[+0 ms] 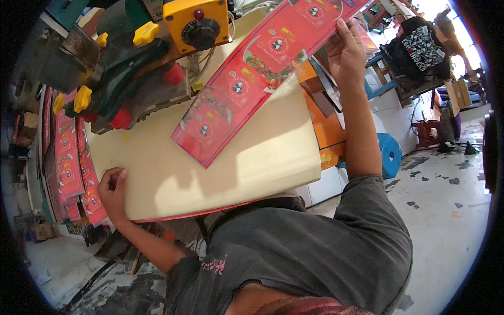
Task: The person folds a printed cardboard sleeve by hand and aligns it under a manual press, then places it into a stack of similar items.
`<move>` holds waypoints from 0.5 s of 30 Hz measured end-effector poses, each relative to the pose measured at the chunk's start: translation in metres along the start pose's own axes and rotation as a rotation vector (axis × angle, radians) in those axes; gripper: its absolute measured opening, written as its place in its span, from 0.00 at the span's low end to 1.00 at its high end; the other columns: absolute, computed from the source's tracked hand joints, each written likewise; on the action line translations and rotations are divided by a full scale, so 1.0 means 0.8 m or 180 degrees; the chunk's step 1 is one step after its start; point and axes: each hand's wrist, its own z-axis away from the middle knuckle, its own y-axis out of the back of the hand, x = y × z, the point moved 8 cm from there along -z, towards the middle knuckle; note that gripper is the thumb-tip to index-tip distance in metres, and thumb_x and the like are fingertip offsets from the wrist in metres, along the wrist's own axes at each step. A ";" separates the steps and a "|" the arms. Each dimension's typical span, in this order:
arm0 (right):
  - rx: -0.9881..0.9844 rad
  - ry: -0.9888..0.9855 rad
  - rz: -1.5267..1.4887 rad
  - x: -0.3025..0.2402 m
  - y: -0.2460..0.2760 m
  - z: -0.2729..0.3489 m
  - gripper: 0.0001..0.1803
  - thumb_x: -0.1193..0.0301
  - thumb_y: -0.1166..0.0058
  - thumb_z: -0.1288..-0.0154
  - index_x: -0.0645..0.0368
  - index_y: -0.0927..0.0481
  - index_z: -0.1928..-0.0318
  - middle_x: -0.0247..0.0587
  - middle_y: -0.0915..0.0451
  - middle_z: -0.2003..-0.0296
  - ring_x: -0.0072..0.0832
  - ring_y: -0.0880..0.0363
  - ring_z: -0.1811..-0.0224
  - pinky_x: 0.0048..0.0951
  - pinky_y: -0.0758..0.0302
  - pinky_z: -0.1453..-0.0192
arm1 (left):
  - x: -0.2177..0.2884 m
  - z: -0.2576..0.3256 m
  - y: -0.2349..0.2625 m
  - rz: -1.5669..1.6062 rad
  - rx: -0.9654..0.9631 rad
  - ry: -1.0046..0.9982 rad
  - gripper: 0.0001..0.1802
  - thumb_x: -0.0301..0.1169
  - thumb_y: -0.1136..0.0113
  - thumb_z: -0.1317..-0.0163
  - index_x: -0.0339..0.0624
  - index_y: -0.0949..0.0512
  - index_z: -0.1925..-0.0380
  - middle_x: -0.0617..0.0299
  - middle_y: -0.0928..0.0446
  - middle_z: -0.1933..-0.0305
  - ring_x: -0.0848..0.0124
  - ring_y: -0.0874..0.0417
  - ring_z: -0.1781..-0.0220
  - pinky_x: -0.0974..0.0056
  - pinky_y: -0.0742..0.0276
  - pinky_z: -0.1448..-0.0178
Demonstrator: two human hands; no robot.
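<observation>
A long red printed plastic strip [239,86] with repeated food pictures and round emblems slants over a cream work surface [252,168]. My right hand [347,55] pinches its far right edge, thumb on top. The strip's near corner hangs over the cream surface and throws a shadow there. At the left edge of that surface rests my left hand [111,190], its fingers curled in and the thumb against them; whether anything is inside is hidden. More red printed strips [68,157] lie in a row just beyond my left hand.
A machine with a yellow control box [195,23], black dial and yellow star knobs [146,33] overhangs the far left of the surface. Orange boards [323,121] and a blue roll [389,156] sit at the right. A black bag [415,50] stands farther back.
</observation>
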 end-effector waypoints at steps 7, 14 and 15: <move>0.0480 -0.0287 0.0101 0.006 -0.005 0.007 0.11 0.76 0.48 0.27 0.58 0.26 0.46 0.39 0.16 0.52 0.28 0.13 0.51 0.34 0.15 0.44 | -0.012 -0.002 0.003 0.0007 -0.0055 -0.0018 0.09 0.29 0.30 0.33 0.34 0.17 0.59 0.70 0.24 0.71 0.81 0.30 0.69 0.72 0.33 0.64; 0.0261 -0.0806 0.0708 0.033 0.004 0.012 0.21 0.73 0.43 0.32 0.62 0.29 0.41 0.41 0.18 0.52 0.30 0.13 0.54 0.40 0.09 0.57 | -0.008 -0.002 0.002 -0.0054 -0.0103 -0.0036 0.08 0.27 0.30 0.35 0.35 0.16 0.59 0.71 0.25 0.71 0.82 0.29 0.69 0.72 0.33 0.63; 0.0028 -0.0918 0.0803 0.038 0.002 0.012 0.21 0.69 0.40 0.31 0.63 0.27 0.41 0.42 0.17 0.51 0.30 0.13 0.55 0.39 0.10 0.55 | -0.008 -0.003 0.001 0.0009 -0.0123 -0.0086 0.08 0.27 0.30 0.35 0.35 0.16 0.59 0.71 0.25 0.71 0.82 0.29 0.68 0.72 0.33 0.63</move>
